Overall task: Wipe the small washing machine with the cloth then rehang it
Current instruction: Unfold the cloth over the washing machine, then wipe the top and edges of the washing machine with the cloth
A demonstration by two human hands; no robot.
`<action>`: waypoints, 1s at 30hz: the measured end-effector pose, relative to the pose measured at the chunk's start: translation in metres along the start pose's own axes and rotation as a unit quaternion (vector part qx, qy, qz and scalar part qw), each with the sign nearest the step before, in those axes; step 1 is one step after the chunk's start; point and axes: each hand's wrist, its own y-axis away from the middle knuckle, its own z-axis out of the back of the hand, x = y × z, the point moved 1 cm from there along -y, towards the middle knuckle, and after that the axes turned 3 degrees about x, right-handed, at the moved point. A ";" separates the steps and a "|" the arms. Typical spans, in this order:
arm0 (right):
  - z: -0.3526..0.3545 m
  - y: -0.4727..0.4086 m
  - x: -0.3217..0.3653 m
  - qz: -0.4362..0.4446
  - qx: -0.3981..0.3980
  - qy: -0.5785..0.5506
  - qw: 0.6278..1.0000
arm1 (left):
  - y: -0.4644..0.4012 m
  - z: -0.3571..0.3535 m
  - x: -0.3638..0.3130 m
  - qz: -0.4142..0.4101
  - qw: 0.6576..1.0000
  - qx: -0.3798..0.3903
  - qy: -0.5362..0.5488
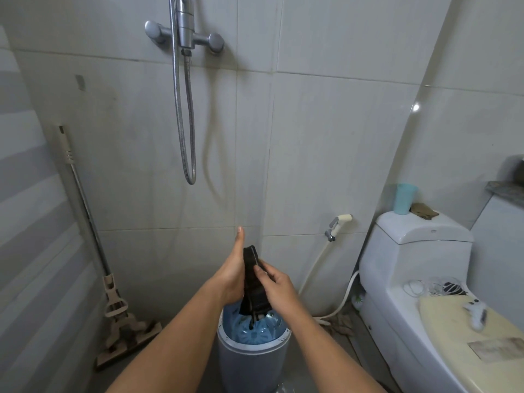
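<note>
A dark cloth hangs folded between both of my hands, above the small washing machine. The machine is a grey tub with a blue inside, standing on the floor at bottom centre; the cloth's lower end dangles into its open top. My left hand presses flat against the cloth's left side with the thumb pointing up. My right hand pinches the cloth from the right with its fingers.
A shower mixer and hose hang on the tiled wall ahead. A squeeze mop leans at the left. A white toilet with a blue cup on its tank stands at the right, a bidet sprayer beside it.
</note>
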 end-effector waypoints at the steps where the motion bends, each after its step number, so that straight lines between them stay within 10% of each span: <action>1: -0.001 0.001 0.000 -0.013 -0.004 0.000 1.000 | 0.000 0.000 0.001 0.000 1.000 -0.002 -0.012; 13: -0.001 -0.016 -0.020 -0.207 -0.047 -0.349 0.913 | -0.018 0.039 0.025 -0.070 0.973 -0.179 -0.130; 21: -0.017 -0.091 -0.128 -0.293 -0.034 -0.464 0.835 | -0.094 0.144 0.101 0.053 0.955 -0.269 -0.112; 25: -0.028 -0.140 -0.177 -0.297 -0.062 -0.362 0.881 | -0.141 0.190 0.138 0.126 0.954 -0.253 -0.102; 30: -0.028 -0.224 -0.195 -0.148 -0.109 0.032 0.982 | -0.193 0.228 0.160 0.095 0.950 -0.269 -0.126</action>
